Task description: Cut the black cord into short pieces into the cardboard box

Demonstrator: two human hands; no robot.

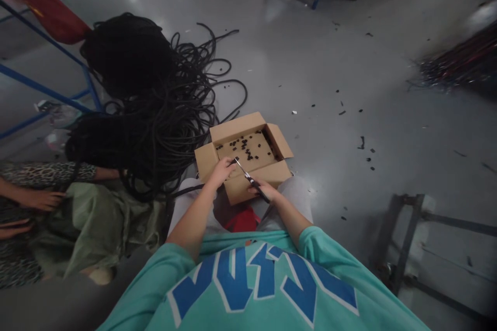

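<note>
An open cardboard box (239, 128) rests at my lap, with several small black pieces scattered on its bottom. Over the box's near left part, my left hand (222, 171) is closed on a black cord (189, 190), whose end sticks out past the fingertips. My right hand (265, 191) grips the black handles of a pair of scissors (254, 184) at the near right flap. The scissor blades point up and left, their tips close to the cord's end. Whether the blades touch the cord is too small to tell.
A large tangled heap of black cord (166, 108) lies left of the box. Beside it sits another person, whose hand (41, 199) shows at the left. A blue metal frame (46, 87) stands at the left, a metal frame (407, 243) at the lower right. Black scraps dot the floor.
</note>
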